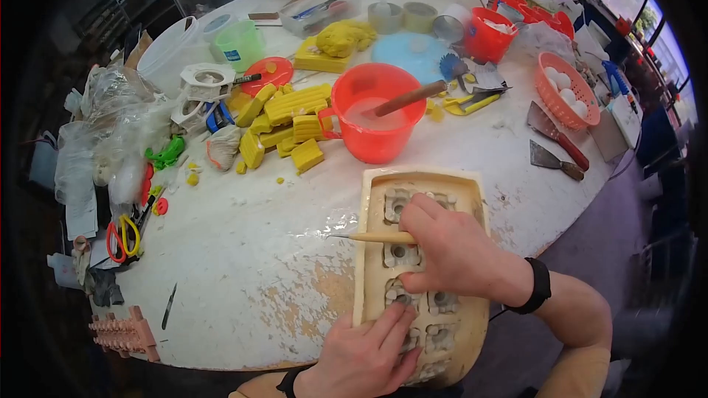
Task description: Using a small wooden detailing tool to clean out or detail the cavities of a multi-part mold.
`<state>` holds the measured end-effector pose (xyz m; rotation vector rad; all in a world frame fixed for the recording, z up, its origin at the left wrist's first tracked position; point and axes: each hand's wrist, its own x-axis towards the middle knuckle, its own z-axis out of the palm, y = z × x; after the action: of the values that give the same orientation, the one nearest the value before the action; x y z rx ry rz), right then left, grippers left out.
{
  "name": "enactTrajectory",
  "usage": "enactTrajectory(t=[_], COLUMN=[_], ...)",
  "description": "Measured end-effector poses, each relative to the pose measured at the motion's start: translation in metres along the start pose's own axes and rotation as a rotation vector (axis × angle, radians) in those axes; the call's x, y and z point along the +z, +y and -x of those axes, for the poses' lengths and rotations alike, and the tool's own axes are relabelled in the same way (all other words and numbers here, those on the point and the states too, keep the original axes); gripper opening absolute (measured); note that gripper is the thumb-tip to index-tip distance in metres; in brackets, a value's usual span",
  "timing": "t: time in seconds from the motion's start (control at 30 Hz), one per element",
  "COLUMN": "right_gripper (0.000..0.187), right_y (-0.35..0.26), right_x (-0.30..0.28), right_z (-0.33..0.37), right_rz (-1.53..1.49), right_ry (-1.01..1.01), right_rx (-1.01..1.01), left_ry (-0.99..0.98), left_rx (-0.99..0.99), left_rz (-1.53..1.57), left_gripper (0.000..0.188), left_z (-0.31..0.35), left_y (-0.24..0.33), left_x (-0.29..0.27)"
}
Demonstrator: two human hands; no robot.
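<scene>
A cream-coloured mould tray (359, 273) with a raised rim lies at the table's near edge, its far end away from me. Rows of small grey cast pieces (441, 337) sit in its hollows. My right hand (464, 254) is closed over the tray's middle, gripping a wooden-handled needle tool (383, 237) between thumb and fingers; its thin metal tip points left past the rim. Lower down, my left hand (366, 354) reaches into the tray with fingers stretched out and thumb apart. Its fingertips touch a piece in the left row, and the hand hides part of the lower hollows.
Beyond the tray stands a red jug (376, 129) of pale liquid with a wooden-handled stick in it. Yellow clay blocks (295, 107) lie beside it. Scrapers (557, 160) and a basket (568, 88) of white balls are right; scissors (123, 239), a knife (169, 306) and a pink mould (125, 334) left.
</scene>
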<state>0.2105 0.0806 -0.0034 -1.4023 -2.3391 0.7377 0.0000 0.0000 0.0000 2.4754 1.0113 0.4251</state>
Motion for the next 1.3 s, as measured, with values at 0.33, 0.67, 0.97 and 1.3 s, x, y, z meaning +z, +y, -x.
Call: enactTrajectory(t=[0.33,0.67,0.97,1.3], right_gripper=[0.028,0.021,0.019,0.016], right_y=[-0.008,0.011,0.022,0.026], right_x=[-0.03,-0.033,0.016,0.02], right_z=[0.016,0.091,0.126,0.16], right_rz=[-0.217,-0.598,-0.797,-0.835], right_ry=[0.256,0.638,0.715,0.755], right_rx=[-0.041,0.358,0.445,0.509], left_ry=[0.139,0.177,0.211,0.42], left_rx=[-0.032,0.006,0.155,0.438], left_rz=[0.063,0.11,0.239,0.324], left_gripper=[0.051,0.048,0.043,0.018], left_z=[0.005,0.005,0.031,0.059], left_y=[-0.002,-0.002,-0.001,0.034], left_x=[0.012,0.005,-0.005,-0.074])
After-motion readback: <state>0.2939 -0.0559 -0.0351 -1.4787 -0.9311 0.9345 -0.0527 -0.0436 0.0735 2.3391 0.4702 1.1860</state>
